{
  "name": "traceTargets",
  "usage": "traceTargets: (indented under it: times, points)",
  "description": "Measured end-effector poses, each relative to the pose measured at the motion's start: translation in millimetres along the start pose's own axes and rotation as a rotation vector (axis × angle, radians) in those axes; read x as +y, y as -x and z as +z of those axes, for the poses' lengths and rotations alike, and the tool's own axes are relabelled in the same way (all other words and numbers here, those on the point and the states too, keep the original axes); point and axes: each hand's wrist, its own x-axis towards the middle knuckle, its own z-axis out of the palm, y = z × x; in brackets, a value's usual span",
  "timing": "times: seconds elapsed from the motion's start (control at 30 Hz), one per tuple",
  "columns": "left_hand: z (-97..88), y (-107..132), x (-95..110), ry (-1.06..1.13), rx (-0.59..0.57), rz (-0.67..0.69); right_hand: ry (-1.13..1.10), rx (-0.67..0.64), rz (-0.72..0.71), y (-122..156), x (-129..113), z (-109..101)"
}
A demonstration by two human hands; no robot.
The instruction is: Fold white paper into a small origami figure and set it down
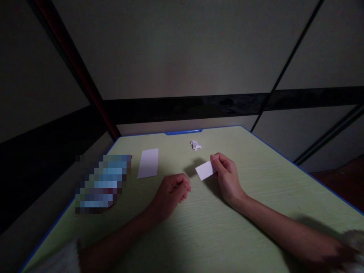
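My right hand [229, 176] pinches a small white piece of paper [205, 170] between thumb and fingers. The paper looks rectangular and is held above the table, pointing left. My left hand [173, 192] is to the left of it, fingers curled in and thumb against them, with nothing visible in its grasp. Beyond both hands lies a small folded white paper figure [195, 145] with pointed corners. A flat white rectangular sheet [148, 163] rests on the table, up and left of my left hand, touched by neither hand.
The pale green table [182, 235] has a blue edge and a blue strip [184, 132] at its far side. A blurred-out flat object with a bluish surface [105, 184] lies at the left. Panelled doors [182, 57] with a dark band stand behind the table.
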Motion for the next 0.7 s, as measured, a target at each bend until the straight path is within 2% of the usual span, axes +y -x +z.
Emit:
traceTargets:
  times: [0.07,0.1,0.2,0.3,0.4,0.57,0.7]
  points:
    - [-0.5,0,0,0.018,0.041,0.006,-0.006,0.040,0.014,-3,2,-1]
    - [-0.6,-1,0,0.029,0.075,0.015,-0.001,0.013,0.018,-3,1,-1]
    - [0.3,-2,3,0.056,0.139,0.037,0.037,-0.199,0.007,5,-3,3]
    - [2.0,-2,5,-0.014,0.099,0.050,0.083,-0.391,-0.004,14,-9,7]
    - [2.9,-1,7,-0.098,0.087,0.088,0.102,-0.382,-0.027,17,-12,9]
    - [2.6,-2,7,-0.166,0.125,0.076,0.085,-0.325,-0.016,14,-9,9]
    - [4.1,-2,8,-0.189,0.132,0.080,0.022,-0.300,0.033,16,-8,10]
